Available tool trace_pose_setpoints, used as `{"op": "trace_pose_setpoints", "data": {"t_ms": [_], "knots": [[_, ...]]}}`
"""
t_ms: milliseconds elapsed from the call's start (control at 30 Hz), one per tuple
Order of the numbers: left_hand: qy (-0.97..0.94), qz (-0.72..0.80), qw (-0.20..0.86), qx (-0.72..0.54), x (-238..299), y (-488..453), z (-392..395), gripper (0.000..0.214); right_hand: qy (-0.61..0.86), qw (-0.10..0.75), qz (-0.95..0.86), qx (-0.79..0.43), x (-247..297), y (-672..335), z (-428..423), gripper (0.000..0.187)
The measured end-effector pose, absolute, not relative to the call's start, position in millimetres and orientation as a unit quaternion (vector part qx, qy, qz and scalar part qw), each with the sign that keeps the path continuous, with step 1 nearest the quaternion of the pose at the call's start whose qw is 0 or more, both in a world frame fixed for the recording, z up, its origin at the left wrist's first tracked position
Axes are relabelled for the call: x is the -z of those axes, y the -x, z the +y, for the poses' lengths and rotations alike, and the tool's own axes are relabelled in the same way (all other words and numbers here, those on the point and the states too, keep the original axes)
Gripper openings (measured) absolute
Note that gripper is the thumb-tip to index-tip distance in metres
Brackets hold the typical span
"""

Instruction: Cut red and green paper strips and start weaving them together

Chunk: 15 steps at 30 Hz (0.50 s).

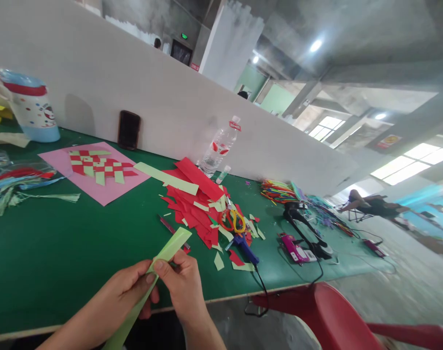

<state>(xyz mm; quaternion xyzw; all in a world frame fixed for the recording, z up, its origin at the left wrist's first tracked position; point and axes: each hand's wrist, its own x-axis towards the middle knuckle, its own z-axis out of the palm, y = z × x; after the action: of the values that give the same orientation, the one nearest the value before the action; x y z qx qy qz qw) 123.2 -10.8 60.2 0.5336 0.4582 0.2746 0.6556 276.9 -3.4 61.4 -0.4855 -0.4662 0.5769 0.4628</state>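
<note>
One pale green paper strip [171,247] is pinched at its middle by the closed thumbs and fingertips of the left hand [123,291] and right hand [183,287], above the near edge of the green table [61,253], both ends left free.

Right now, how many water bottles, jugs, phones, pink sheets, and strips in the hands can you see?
Water bottle: 1
Jug: 1
Phone: 1
Pink sheet: 1
Green strip, pinched by left hand and right hand: 1
Total: 5
</note>
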Motion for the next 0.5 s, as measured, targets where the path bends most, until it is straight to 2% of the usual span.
{"op": "trace_pose_setpoints", "data": {"t_ms": [100,333,500], "knots": [[-0.541,0.457,0.645,-0.287,-55,-124,-11,0.057,0.506,0.473,-0.457,-0.558,-58,-276,-5,0.048],[-0.568,0.455,0.617,-0.299,-47,-127,-14,0.06,0.46,0.482,-0.417,-0.619,-56,-275,-7,0.05],[-0.551,0.455,0.637,-0.288,-47,-128,-15,0.063,0.474,0.49,-0.434,-0.588,-56,-277,-8,0.049]]}}
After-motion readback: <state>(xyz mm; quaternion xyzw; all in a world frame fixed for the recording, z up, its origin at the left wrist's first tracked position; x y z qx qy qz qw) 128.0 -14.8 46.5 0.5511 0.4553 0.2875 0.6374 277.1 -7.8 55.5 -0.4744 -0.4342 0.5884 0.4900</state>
